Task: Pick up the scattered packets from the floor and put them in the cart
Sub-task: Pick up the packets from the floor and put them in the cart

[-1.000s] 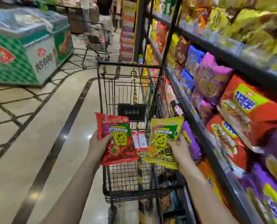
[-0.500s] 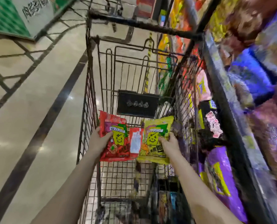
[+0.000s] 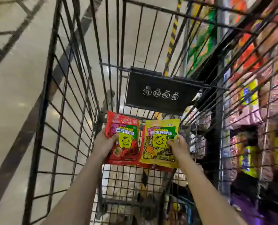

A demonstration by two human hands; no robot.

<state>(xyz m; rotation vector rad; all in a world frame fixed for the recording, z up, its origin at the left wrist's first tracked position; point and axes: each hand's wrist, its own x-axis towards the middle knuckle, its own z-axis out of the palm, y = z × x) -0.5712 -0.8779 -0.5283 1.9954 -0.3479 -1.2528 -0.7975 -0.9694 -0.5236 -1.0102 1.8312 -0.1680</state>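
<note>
Left hand (image 3: pixel 104 144) gripping red packet (image 3: pixel 122 140), right hand (image 3: pixel 179 147) gripping yellow packet (image 3: pixel 159 140), side by side, low inside cart (image 3: pixel 67 111).

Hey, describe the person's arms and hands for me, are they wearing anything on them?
Both forearms are bare as far as the frame shows: no sleeves, gloves, watch or bracelet in view. The left hand and right hand carry no rings that can be made out, though the picture is a little blurred. The upper arms are out of view.
</note>
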